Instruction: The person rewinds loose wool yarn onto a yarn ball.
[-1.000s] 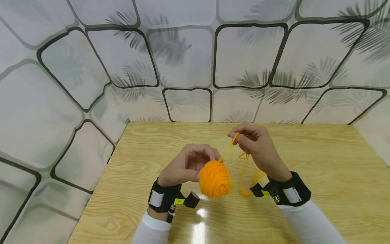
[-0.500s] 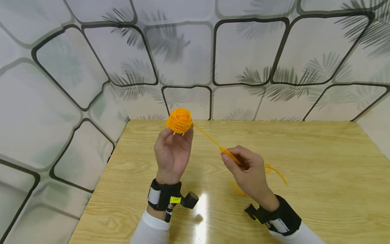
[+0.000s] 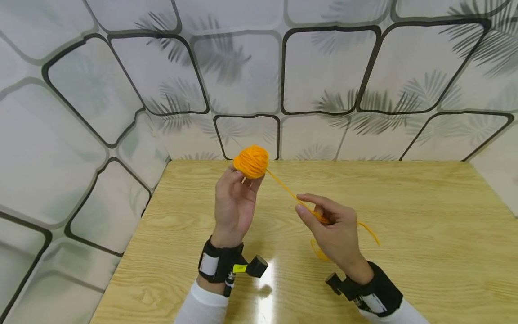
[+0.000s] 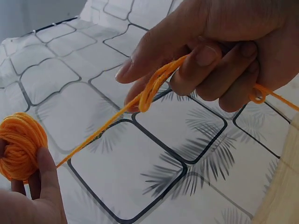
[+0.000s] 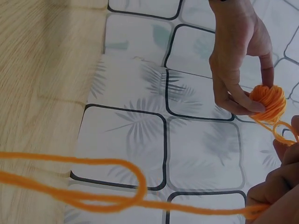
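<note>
An orange ball of yarn [image 3: 251, 162] is held up in the fingertips of my left hand [image 3: 234, 209], palm toward me, above the table's far edge. From the ball a taut strand [image 3: 282, 183] slants down to my right hand [image 3: 333, 229]. There the fingers curl round a small looped bundle of yarn [image 4: 161, 80], with the thumb and forefinger reaching toward the ball. The loose yarn [image 5: 107, 203] trails out behind the right hand in the right wrist view. In the left wrist view, fingers and thumb grip the yarn ball [image 4: 22, 148] at its sides.
The wood-grain table [image 3: 182, 252] stretches under both hands. A pale patterned covering [image 3: 323, 72] with dark outlines and leaf prints rises behind it and on the left. Black camera straps [image 3: 220, 265] circle both wrists.
Over the second, my left hand has lifted the yarn ball away and turned palm up, lately shifting slightly right. My right hand has lowered and gathered the strand into its fingers.
</note>
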`<action>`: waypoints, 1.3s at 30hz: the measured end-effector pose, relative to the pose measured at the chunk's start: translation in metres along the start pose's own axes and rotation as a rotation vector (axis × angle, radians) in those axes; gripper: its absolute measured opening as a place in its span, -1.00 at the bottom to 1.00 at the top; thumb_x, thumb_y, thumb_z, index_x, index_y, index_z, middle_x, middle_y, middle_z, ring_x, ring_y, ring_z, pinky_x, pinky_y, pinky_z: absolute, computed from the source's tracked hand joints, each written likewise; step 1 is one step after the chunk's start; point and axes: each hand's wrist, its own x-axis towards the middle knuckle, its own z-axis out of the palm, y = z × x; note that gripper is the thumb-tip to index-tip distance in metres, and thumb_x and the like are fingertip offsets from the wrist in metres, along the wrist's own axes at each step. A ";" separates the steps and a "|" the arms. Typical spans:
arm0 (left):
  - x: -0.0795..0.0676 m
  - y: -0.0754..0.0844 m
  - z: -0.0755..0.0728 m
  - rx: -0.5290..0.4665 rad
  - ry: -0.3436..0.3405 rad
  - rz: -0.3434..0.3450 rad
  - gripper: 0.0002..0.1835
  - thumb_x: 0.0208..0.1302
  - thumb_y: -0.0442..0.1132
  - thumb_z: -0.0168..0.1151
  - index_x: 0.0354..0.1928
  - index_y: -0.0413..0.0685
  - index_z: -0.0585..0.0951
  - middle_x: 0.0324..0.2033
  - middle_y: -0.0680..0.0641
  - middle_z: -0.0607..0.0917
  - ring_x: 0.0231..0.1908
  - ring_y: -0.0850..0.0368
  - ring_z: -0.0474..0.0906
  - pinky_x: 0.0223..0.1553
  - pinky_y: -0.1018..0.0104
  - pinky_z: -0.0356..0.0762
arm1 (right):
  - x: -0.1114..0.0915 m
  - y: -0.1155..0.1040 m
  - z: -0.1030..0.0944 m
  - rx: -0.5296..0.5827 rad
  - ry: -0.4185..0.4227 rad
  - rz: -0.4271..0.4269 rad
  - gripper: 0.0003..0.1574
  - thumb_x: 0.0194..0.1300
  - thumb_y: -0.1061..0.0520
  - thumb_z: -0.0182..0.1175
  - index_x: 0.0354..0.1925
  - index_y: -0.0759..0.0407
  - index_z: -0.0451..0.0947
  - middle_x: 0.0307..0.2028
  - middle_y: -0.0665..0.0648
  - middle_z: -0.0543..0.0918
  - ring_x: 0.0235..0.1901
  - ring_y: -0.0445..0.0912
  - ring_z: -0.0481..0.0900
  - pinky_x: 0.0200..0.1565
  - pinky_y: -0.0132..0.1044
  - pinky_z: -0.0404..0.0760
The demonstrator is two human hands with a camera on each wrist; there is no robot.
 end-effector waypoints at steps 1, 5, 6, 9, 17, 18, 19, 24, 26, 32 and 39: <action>-0.001 0.001 0.000 0.006 -0.008 0.005 -0.66 0.20 -0.31 0.04 0.02 -0.30 0.44 -0.04 -0.16 0.46 -0.05 -0.01 0.42 0.19 0.08 0.24 | 0.000 0.001 0.000 0.002 -0.010 0.011 -0.73 0.07 0.42 0.19 -0.20 0.29 0.61 -0.74 -0.11 0.21 -0.78 -0.37 -0.05 -0.78 -0.48 0.00; -0.002 0.004 0.003 0.038 -0.041 0.027 -0.66 0.21 -0.32 0.03 0.02 -0.31 0.43 -0.06 -0.17 0.47 -0.06 -0.01 0.43 0.16 0.08 0.29 | -0.004 0.008 -0.002 0.039 -0.097 0.068 -0.79 0.13 0.40 0.16 -0.25 0.22 0.62 -0.62 -0.01 0.47 -0.76 -0.32 0.05 -0.77 -0.43 0.08; -0.002 0.005 0.003 0.047 -0.047 0.034 -0.66 0.21 -0.32 0.02 0.02 -0.31 0.42 -0.06 -0.17 0.47 -0.06 0.00 0.43 0.16 0.09 0.30 | -0.005 0.011 -0.003 0.046 -0.137 0.094 -0.80 0.15 0.37 0.15 -0.25 0.19 0.61 -0.57 0.03 0.52 -0.74 -0.30 0.11 -0.75 -0.42 0.14; -0.002 0.007 0.003 0.047 -0.033 0.053 -0.66 0.20 -0.31 0.02 0.01 -0.33 0.42 -0.08 -0.17 0.47 -0.08 0.01 0.43 0.13 0.11 0.33 | -0.012 0.020 -0.007 0.100 -0.296 0.199 -0.83 0.22 0.30 0.13 -0.24 0.11 0.59 -0.46 0.08 0.55 -0.68 -0.24 0.23 -0.71 -0.35 0.26; 0.000 0.012 0.002 0.015 0.001 0.066 -0.65 0.19 -0.32 0.05 0.01 -0.34 0.41 -0.07 -0.18 0.47 -0.07 -0.01 0.44 0.17 0.09 0.28 | -0.021 0.024 -0.017 0.109 -0.651 0.179 -0.84 0.30 0.19 0.06 -0.21 -0.05 0.51 -0.38 -0.06 0.53 -0.43 -0.20 0.43 -0.43 -0.29 0.49; -0.001 0.013 0.002 0.017 -0.002 0.068 -0.66 0.19 -0.33 0.04 0.00 -0.34 0.41 -0.08 -0.18 0.47 -0.08 -0.01 0.44 0.15 0.10 0.30 | -0.022 0.023 -0.019 0.064 -0.685 0.161 -0.85 0.32 0.17 0.05 -0.22 -0.10 0.50 -0.36 -0.09 0.52 -0.38 -0.21 0.44 -0.37 -0.29 0.49; -0.002 0.014 0.003 0.025 -0.010 0.070 -0.67 0.20 -0.33 0.04 -0.01 -0.33 0.41 -0.08 -0.18 0.47 -0.08 -0.01 0.44 0.14 0.11 0.32 | -0.022 0.023 -0.022 0.006 -0.713 0.146 -0.86 0.33 0.12 0.05 -0.23 -0.15 0.50 -0.33 -0.13 0.52 -0.34 -0.23 0.45 -0.31 -0.29 0.49; -0.008 0.020 0.012 0.075 -0.062 0.096 -0.73 0.16 -0.38 0.03 -0.07 -0.28 0.43 -0.11 -0.17 0.47 -0.12 0.02 0.47 0.01 0.20 0.44 | -0.024 0.023 -0.033 -0.197 -0.790 0.112 -0.87 0.34 -0.01 0.03 -0.22 -0.32 0.46 -0.20 -0.24 0.50 -0.17 -0.29 0.44 -0.16 -0.29 0.48; -0.010 0.021 0.016 0.088 -0.083 0.102 -0.74 0.15 -0.40 0.02 -0.09 -0.26 0.43 -0.13 -0.16 0.49 -0.13 0.03 0.49 -0.02 0.21 0.46 | -0.025 0.025 -0.035 -0.151 -0.780 0.099 -0.85 0.33 0.03 0.04 -0.17 -0.27 0.46 -0.18 -0.21 0.52 -0.14 -0.26 0.46 -0.13 -0.26 0.48; -0.017 0.023 0.024 0.084 -0.158 0.059 -0.74 0.15 -0.44 -0.04 -0.09 -0.23 0.44 -0.15 -0.12 0.52 -0.16 0.08 0.50 -0.08 0.28 0.48 | -0.017 0.014 -0.024 -0.071 -0.723 0.143 -0.58 0.25 0.06 0.15 0.09 -0.08 0.38 -0.03 -0.12 0.53 0.00 -0.13 0.47 0.03 -0.13 0.43; -0.031 0.024 0.033 0.238 -0.336 -0.118 -0.71 0.18 -0.44 -0.01 -0.04 -0.16 0.46 -0.16 -0.06 0.52 -0.20 0.13 0.49 -0.15 0.32 0.49 | 0.005 -0.007 -0.003 0.080 -0.486 0.162 -0.28 0.21 0.21 0.17 0.31 0.00 0.19 0.21 0.03 0.38 0.16 -0.03 0.38 0.13 -0.02 0.36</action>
